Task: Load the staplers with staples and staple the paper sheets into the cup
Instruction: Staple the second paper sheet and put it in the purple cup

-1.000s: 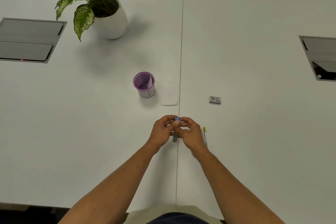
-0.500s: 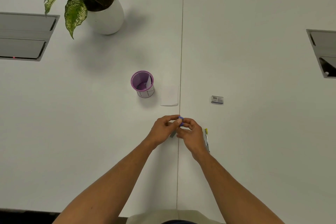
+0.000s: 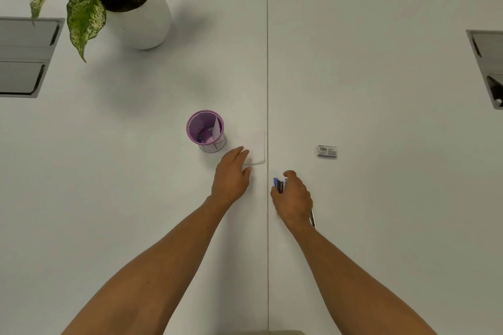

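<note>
A purple mesh cup [image 3: 205,128] stands on the white table with folded paper inside it. Just right of it lies a white paper sheet [image 3: 255,148]. My left hand [image 3: 231,174] reaches over the sheet's near left corner with fingers extended, touching it. My right hand [image 3: 292,196] grips a small blue stapler [image 3: 279,184] close to the table seam. A small staple box [image 3: 327,151] lies to the right. Part of a second stapler or pen with a yellow tip [image 3: 313,216] shows under my right wrist.
A potted plant in a white pot [image 3: 136,16] stands at the back left. Grey cable hatches sit at the left edge [image 3: 21,57] and the right edge [image 3: 487,68]. A seam [image 3: 267,62] runs down the table's middle.
My hands have parted. The left hand let go of the stapler and moved forward to the paper sheet; the right hand keeps the blue stapler.
</note>
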### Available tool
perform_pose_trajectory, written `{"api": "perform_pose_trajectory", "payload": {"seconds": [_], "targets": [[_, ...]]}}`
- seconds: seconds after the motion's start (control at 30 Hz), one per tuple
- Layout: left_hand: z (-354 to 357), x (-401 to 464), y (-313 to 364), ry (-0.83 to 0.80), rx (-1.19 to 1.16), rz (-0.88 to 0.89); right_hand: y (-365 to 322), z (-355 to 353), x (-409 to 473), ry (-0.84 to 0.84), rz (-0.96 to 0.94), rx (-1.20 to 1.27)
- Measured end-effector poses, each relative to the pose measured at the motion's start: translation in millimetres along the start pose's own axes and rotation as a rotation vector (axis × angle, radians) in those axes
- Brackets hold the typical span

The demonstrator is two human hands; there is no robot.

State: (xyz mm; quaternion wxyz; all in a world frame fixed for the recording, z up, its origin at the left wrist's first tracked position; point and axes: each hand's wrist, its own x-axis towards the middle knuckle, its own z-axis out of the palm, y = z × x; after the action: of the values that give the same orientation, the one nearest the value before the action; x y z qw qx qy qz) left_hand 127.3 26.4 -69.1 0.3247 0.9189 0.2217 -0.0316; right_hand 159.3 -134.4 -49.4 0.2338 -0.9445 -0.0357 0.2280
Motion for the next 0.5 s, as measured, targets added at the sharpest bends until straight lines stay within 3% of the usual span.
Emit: {"api": "perform_pose_trajectory", "payload": {"seconds": [0.33, 0.5], "targets": [[7, 29, -18, -0.169, 0.421, 0.116, 0, 2, 5, -0.010, 0.021, -0.086], [6, 17, -24, -0.060, 0.484, 0.303, -2, 1, 4, 0.106, -0.113, 0.010]]}}
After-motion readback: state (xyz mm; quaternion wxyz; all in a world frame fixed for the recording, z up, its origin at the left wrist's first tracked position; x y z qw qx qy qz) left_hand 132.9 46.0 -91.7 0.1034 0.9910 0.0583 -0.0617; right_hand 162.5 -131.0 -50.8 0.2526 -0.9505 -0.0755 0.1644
